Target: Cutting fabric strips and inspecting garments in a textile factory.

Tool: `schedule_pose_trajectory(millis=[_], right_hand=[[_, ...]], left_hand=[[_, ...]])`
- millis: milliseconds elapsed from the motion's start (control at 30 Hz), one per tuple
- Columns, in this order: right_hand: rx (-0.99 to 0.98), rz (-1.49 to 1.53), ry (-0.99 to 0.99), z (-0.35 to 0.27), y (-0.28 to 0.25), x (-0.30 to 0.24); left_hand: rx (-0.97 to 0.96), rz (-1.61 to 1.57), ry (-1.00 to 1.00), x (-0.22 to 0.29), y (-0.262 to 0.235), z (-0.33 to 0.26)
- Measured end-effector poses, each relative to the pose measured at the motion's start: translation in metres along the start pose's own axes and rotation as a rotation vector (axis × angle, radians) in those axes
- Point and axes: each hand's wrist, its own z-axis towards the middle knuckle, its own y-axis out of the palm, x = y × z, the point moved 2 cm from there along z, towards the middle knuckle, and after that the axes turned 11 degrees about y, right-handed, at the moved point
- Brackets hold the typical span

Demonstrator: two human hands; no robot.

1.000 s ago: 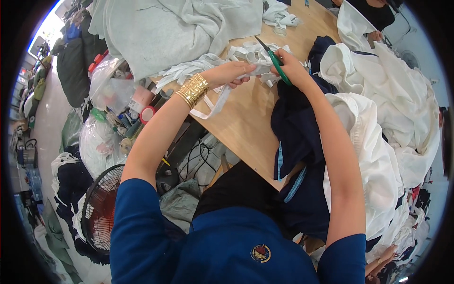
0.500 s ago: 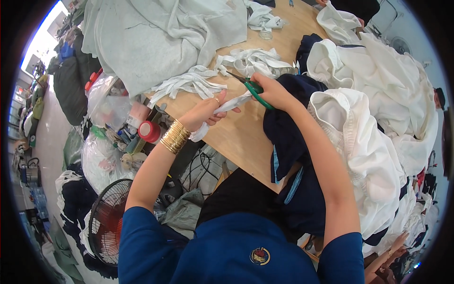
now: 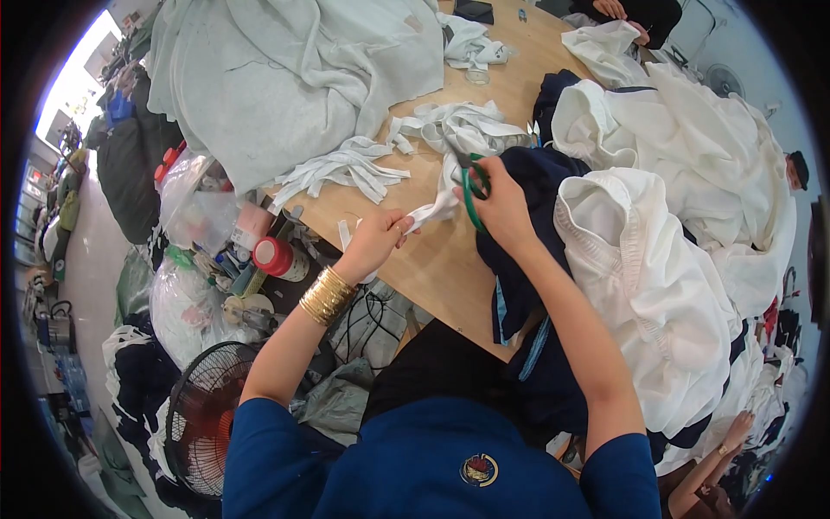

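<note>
The left hand (image 3: 378, 240) is reaching to the centre of the frame, its fingers pinching 1 white fabric strip (image 3: 432, 210) near its lower end. The strip is running up and to the right from that grip toward the right hand (image 3: 497, 203), slanting over the bare wood of the bench (image 3: 432, 277). The right hand's fingers are curling around the green handles of the scissors (image 3: 475, 197); whether they are also gripping the strip, I cannot tell. The scissors' dark blades are pointing toward the upper left, looking blurred, and whether they are touching the fabric is unclear.

Above the hands, 2 heaps of similar white pieces are lying on the bench: a left heap (image 3: 346, 173) fanning out below a large pale grey cloth (image 3: 285, 104), and a middle heap (image 3: 471, 125) curling just beyond the blades. The grey cloth is covering the upper left of the bench.

Right of centre, a navy garment (image 3: 519, 233) is lying beside and beneath the right forearm. A white garment (image 3: 666, 294) with a gathered edge is spreading over the right of the frame. At the upper right, another person's hand (image 3: 611, 9) is showing near white cloth. A stack of gold bangles (image 3: 328, 296) is circling the left wrist, and a fan (image 3: 203, 415) is standing at the lower left.
</note>
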Motion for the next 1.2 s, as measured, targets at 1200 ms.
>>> schedule_pose_trajectory(millis=[1200], right_hand=[[-0.804,0.119,0.451,-0.067,0.033,-0.016]], left_hand=[[0.072,-0.039,-0.130,0.034,-0.006,-0.034]])
